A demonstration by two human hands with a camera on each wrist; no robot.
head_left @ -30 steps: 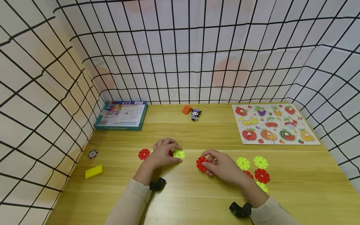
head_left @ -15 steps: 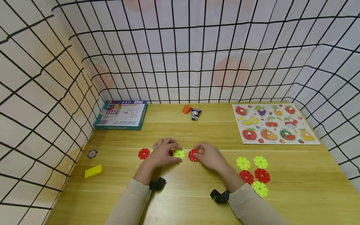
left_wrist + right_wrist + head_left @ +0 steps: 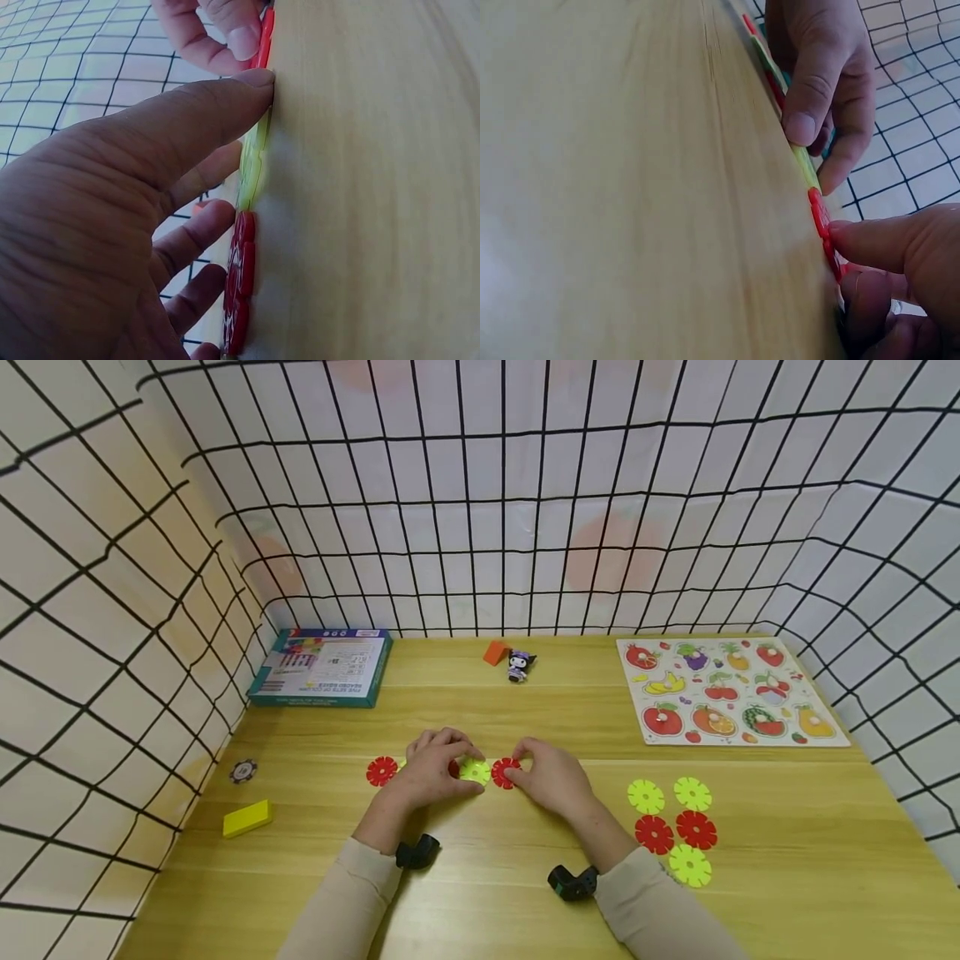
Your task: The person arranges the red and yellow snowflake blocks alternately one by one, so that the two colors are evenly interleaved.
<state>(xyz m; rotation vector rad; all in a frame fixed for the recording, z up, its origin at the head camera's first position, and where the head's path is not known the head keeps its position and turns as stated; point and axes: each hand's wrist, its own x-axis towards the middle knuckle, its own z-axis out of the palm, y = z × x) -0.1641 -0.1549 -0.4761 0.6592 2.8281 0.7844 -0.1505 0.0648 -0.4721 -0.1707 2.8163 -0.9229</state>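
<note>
A row of notched plastic discs lies on the wooden table in the head view, a red disc [image 3: 382, 771] at its left end. My left hand [image 3: 435, 768] arches over the row's middle, partly hiding it. Thumb and index finger of that hand hold a yellow-green disc [image 3: 476, 772] by its edges. Just right of it, my right hand [image 3: 555, 778] pinches another red disc [image 3: 501, 774] between thumb and fingers, its edge right at the yellow-green one. The left wrist view shows a dark red disc [image 3: 241, 285] beside the left fingertips.
More discs, yellow-green [image 3: 646, 797] and red [image 3: 696, 830], lie at right near the right sleeve. Behind are a fruit puzzle board [image 3: 637, 692], a boxed set [image 3: 322, 668], a small figurine [image 3: 519, 666] and an orange block [image 3: 496, 652]. A yellow block [image 3: 247, 818] and chip [image 3: 243, 771] lie left.
My right hand has moved left with the red disc, bringing it down beside the yellow-green disc. The left hand has stayed in place over the row.
</note>
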